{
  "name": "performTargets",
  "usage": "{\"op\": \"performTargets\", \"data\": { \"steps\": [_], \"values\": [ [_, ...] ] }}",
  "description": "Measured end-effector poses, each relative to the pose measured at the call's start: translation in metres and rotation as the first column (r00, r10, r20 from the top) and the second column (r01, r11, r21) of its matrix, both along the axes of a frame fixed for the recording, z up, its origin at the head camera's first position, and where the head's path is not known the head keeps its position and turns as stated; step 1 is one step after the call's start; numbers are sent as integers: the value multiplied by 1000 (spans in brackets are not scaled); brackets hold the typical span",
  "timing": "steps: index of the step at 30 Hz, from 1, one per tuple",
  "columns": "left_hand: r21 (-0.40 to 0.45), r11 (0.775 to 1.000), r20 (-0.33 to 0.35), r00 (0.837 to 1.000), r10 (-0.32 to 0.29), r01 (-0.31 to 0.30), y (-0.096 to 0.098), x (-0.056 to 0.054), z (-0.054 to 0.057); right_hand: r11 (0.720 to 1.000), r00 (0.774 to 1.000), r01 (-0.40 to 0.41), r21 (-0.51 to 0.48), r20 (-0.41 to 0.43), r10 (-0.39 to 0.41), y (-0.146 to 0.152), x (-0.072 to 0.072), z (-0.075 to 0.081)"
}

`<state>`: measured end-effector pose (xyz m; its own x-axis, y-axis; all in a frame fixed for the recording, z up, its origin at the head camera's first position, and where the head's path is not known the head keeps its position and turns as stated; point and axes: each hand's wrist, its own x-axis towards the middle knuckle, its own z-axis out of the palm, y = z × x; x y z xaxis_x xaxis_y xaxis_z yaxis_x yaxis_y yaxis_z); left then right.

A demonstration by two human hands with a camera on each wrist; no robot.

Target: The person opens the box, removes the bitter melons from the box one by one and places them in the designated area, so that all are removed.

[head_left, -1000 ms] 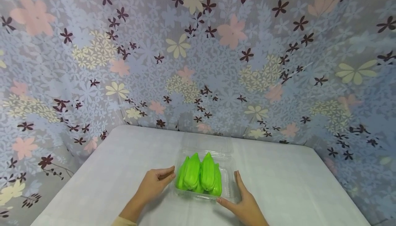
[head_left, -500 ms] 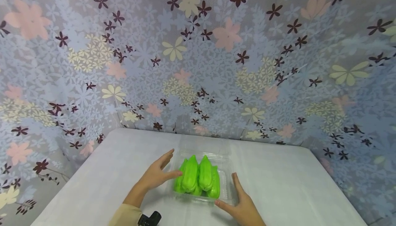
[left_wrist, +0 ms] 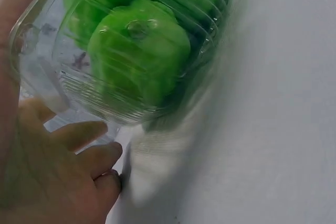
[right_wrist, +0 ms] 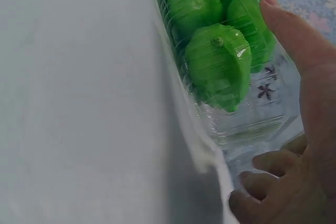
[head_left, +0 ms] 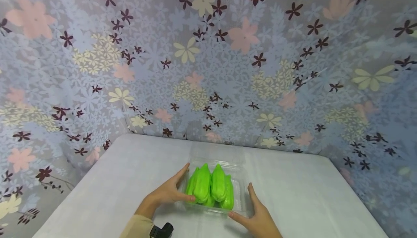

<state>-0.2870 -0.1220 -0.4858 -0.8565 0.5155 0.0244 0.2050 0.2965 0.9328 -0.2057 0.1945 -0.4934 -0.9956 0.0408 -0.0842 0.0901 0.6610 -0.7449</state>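
Note:
A clear plastic clamshell container [head_left: 240,194] rests near the table's front, its see-through lid [head_left: 216,153] folded back toward the wall. Inside lie several bright green, oblong, fruit-like pieces [head_left: 202,185] with ridged sides and pointed tips, heaped toward the left. My left hand [head_left: 169,191] holds the container's left side, thumb over the front rim and fingers along the wall. At the opposite side my right hand [head_left: 257,214] grips the front right corner between thumb and fingers. In the left wrist view, the fingers [left_wrist: 97,158] curl below the container wall.
A pale cloth covers the table [head_left: 303,194]. Behind it hangs a floral curtain-like backdrop [head_left: 208,68], close to the table's back edge. A black device [head_left: 161,230] is strapped at my left wrist, by a beige sleeve [head_left: 137,227].
My left hand has spread from bunched fingers at the container's left side, and its thumb now lies over the front rim. The right hand keeps its place; the container has barely shifted.

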Motion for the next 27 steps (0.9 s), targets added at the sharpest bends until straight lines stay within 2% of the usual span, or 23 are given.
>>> {"op": "performTargets", "data": {
  "steps": [5,11,17,21,27],
  "values": [
    [34,999,20,999,-30,29,-1,2,-2,999,999,-22,-34,-42,20,4,2,19],
    [32,999,11,999,-44,44,-1,1,-4,999,996,14,-40,-85,-17,7,3,60],
    [11,999,6,999,-43,43,-2,-1,-5,997,994,-6,-74,-107,-2,3,-3,94],
    [3,999,7,999,-43,43,-2,-2,-3,989,995,-27,-145,-99,13,-7,-10,100],
    [-15,1000,11,1000,-23,23,-4,-3,-2,966,999,-29,-256,-30,22,-27,-20,90]
  ]
}}
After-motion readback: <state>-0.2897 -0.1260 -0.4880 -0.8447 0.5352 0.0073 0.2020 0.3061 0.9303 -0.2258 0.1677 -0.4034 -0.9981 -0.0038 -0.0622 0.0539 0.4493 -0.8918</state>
